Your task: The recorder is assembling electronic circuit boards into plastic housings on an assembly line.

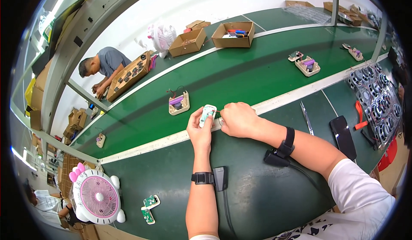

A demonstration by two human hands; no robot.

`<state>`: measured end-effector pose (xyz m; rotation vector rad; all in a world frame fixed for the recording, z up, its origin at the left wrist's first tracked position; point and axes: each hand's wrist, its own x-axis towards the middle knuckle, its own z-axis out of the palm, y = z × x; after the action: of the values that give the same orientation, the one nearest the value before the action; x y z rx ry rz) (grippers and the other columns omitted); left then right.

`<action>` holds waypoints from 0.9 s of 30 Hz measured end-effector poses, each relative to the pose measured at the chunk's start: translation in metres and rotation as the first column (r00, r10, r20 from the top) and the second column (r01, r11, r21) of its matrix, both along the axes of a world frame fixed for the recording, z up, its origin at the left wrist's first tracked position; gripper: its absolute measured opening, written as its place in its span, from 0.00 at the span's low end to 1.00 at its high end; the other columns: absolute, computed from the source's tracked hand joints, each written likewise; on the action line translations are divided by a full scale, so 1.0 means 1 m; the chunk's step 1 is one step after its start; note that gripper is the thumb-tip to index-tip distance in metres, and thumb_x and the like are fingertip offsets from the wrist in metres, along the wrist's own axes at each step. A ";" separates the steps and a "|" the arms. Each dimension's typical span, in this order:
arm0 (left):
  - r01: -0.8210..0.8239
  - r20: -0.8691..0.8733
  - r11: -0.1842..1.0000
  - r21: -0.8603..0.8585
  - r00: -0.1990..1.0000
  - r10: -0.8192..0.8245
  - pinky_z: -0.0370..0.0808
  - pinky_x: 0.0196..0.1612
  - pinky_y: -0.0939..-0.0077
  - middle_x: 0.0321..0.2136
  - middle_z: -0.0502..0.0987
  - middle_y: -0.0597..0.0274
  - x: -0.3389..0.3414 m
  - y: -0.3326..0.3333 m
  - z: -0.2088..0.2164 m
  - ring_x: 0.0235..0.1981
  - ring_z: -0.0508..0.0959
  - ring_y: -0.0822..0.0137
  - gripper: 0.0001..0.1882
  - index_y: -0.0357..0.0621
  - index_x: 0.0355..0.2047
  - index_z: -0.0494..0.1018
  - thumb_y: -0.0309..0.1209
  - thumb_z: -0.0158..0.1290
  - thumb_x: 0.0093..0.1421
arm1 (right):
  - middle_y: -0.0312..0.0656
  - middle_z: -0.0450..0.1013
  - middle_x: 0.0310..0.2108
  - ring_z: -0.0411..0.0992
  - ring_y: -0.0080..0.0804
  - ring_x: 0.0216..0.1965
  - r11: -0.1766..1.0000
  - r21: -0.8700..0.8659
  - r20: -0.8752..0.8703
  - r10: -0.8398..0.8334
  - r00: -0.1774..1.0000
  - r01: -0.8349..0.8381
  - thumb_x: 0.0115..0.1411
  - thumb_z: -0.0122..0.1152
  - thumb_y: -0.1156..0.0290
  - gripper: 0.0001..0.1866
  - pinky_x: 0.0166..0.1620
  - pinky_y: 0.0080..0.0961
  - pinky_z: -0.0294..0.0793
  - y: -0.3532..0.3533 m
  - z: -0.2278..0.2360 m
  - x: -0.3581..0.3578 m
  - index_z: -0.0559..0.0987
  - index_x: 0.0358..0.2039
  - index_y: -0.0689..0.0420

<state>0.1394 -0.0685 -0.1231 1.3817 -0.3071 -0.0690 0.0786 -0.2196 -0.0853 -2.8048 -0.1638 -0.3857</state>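
"What fills most of the room there?"

"The green conveyor belt (240, 79), running right across, with the dark green workbench (266, 197) on this side. A pale metal frame (103, 10) arches at the left, with a few dark marks on it."

"Anything readable?"

"Not to my eye. The worker's white shirt (360, 192) has dark print near its hem, too bent at the edge to make out."

"And next in size?"

"Clear trays of round speakers (377, 102) at the bench's right end. Then the white fan (99, 197) with a pink bow at the left; the dark characters around its rim are blurred."

"How are the hands?"

"The left hand (200, 128) is closed around a small board, thumb across its front. The right hand (241, 120) is curled in just beside it; its fingertips are hidden, so I can't tell what they grip."

"And smaller still?"

"A cream casing (186, 101) with a purple cell, on the belt beyond the left hand. Then that circuit board (207, 113), held up near the belt's pale edge. Last, a thin red wire (217, 111) between the board and the right hand."
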 end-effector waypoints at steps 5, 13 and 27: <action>0.011 -0.045 1.000 0.016 0.999 -0.011 0.79 0.41 0.77 0.45 0.79 0.56 0.002 0.000 -0.003 0.41 0.79 0.72 0.19 0.32 0.54 0.70 0.19 0.55 0.62 | 0.46 0.78 0.25 0.79 0.44 0.30 0.957 0.290 -0.060 0.036 0.998 -0.017 0.47 0.63 0.71 0.08 0.36 0.37 0.78 -0.010 0.013 0.000 0.79 0.27 0.60; 0.084 -0.072 0.996 0.005 0.994 -0.083 0.80 0.43 0.74 0.45 0.78 0.55 0.004 0.001 -0.004 0.40 0.80 0.70 0.17 0.31 0.53 0.70 0.20 0.52 0.64 | 0.43 0.80 0.27 0.80 0.31 0.31 0.805 0.563 -0.178 0.337 0.924 -0.185 0.53 0.64 0.76 0.07 0.36 0.28 0.78 -0.037 0.020 0.009 0.77 0.33 0.62; 0.218 -0.039 0.976 -0.022 0.975 -0.218 0.77 0.43 0.80 0.39 0.80 0.55 0.009 0.009 -0.009 0.38 0.80 0.73 0.08 0.36 0.37 0.72 0.17 0.59 0.59 | 0.45 0.79 0.25 0.80 0.33 0.30 0.852 0.511 -0.107 0.196 0.975 -0.115 0.49 0.68 0.74 0.11 0.36 0.29 0.79 -0.029 0.019 0.007 0.73 0.29 0.61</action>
<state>0.1487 -0.0597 -0.1320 1.3232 -0.4233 -0.2755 0.0854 -0.2491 -0.0663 -2.2699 -0.2195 -0.1393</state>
